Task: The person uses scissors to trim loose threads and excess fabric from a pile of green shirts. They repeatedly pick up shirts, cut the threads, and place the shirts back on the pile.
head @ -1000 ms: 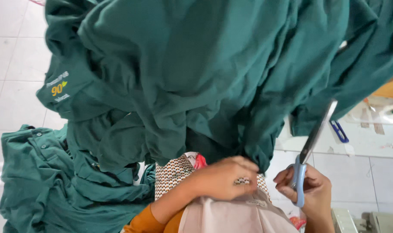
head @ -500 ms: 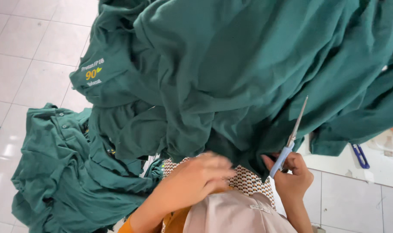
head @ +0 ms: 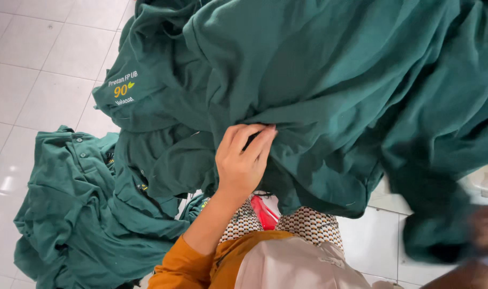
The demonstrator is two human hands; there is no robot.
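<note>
A big dark green garment (head: 329, 85) hangs over my lap and fills most of the view. My left hand (head: 243, 160) reaches up from an orange sleeve and pinches a fold of it near the middle. My right hand (head: 487, 227) is a blur at the right edge, just below the garment's hanging corner. What it holds is not clear, and no scissors can be made out. A patch of pale and yellow embroidery (head: 122, 88) shows on the upper left of the cloth.
More green shirts lie in a heap (head: 78, 214) on the white tiled floor (head: 35, 69) at the left. My patterned lap cloth (head: 308, 225) and a red item (head: 265, 211) show under the garment's hem.
My left hand has risen from my lap and taken hold of a fold. My right hand, which held scissors up against the cloth, has dropped to the right edge and blurred.
</note>
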